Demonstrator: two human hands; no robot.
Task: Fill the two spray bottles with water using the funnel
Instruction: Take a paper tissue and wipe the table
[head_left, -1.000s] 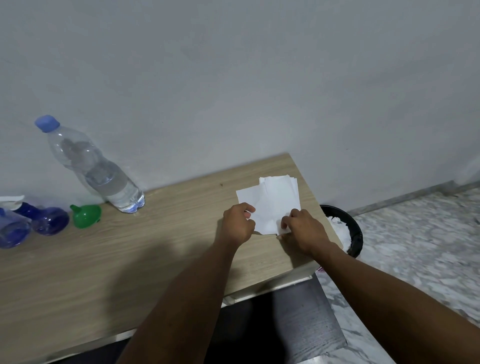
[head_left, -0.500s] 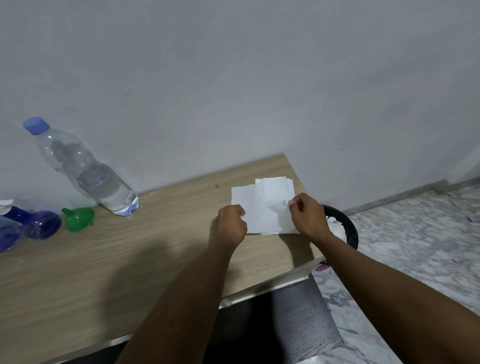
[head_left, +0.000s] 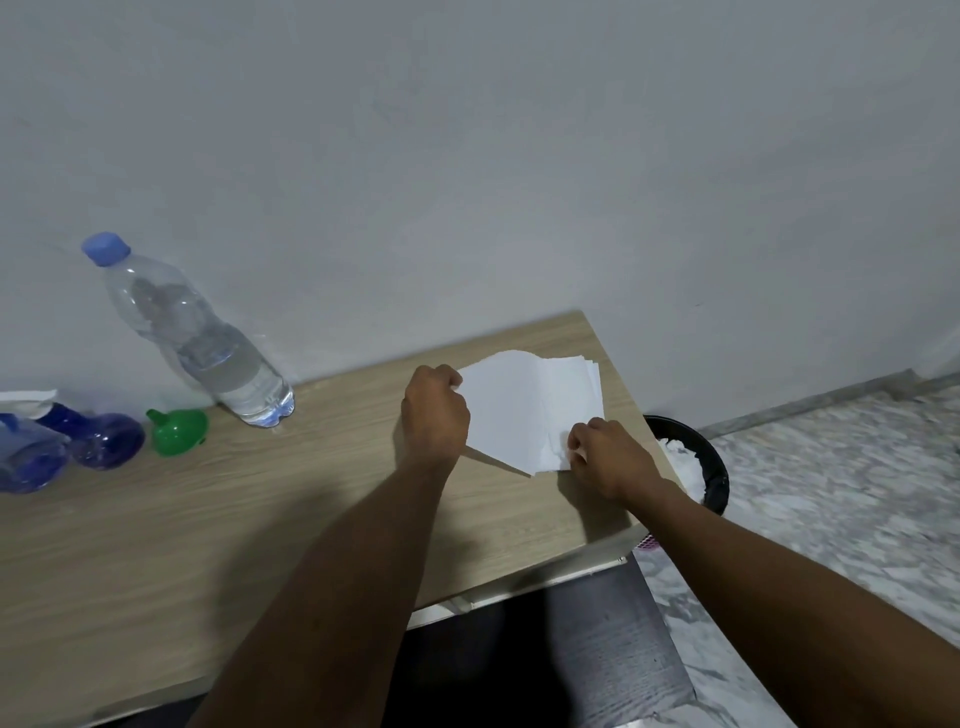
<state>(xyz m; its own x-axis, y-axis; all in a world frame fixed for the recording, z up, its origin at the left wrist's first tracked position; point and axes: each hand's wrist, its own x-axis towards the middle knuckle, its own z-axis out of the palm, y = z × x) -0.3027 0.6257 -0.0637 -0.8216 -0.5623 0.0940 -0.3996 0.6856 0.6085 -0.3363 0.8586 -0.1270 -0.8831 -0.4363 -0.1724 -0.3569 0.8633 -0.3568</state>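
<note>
Green funnel (head_left: 179, 431) lies sideways by the table's (head_left: 156, 545) back edge, spout leftward; spray bottles (head_left: 98, 441) partly cut off. Left hand (head_left: 434, 410) and right hand (head_left: 608, 457) pinch corner tissues (head_left: 519, 410).

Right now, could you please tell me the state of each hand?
Left hand: closed, gripping the edge of the tissue.
Right hand: closed, pinching the tissue's corner.

A wooden table (head_left: 156, 545) standing against a bare wall (head_left: 467, 156).
The grey wall is filling the upper frame; marbled floor (head_left: 841, 499) is showing at right, with a black bin (head_left: 719, 470) sitting beside the table's edge.
</note>
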